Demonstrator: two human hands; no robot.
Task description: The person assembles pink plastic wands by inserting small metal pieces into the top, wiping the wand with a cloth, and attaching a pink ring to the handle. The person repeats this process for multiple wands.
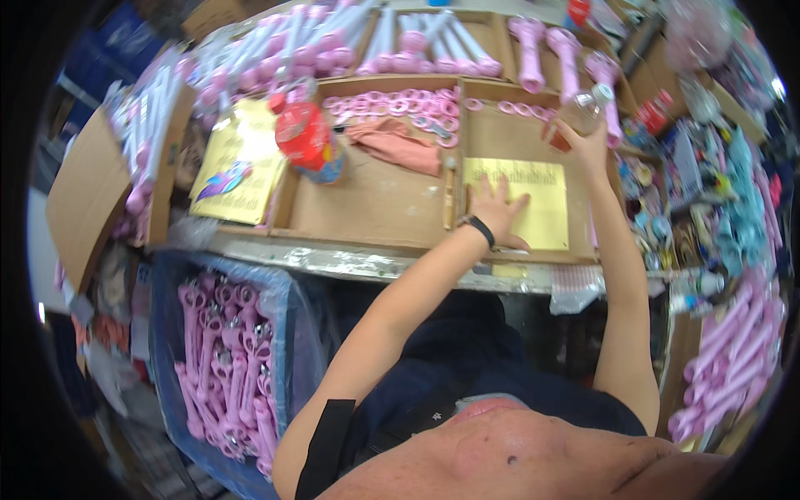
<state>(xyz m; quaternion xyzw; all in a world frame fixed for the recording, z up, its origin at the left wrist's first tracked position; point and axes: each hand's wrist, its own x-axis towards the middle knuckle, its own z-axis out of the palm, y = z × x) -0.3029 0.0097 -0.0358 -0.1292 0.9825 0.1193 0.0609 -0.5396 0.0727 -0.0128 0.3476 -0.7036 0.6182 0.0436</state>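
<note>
My left hand (497,208) lies with spread fingers on a square yellow sheet (546,223) that bears rows of small marks. This sheet rests in the right part of a shallow cardboard tray (367,212). At the far right of the tray, my right hand (588,148) is wrapped round a clear plastic bottle (583,110), tilted, with brownish liquid inside. Pink rings (400,104) lie along the tray's back. A salmon-coloured cloth (396,143) is crumpled in the left part. Beside the divider lies a slim brush-like tool (449,196).
A red-labelled bottle (308,137) stands left of the cloth, near another yellow sheet (242,158) with a colourful picture. Pink-and-white sticks (292,50) are heaped behind. A blue-lined bin (292,333) of pink handles is at lower left. More pink tubes (725,358) lie at right.
</note>
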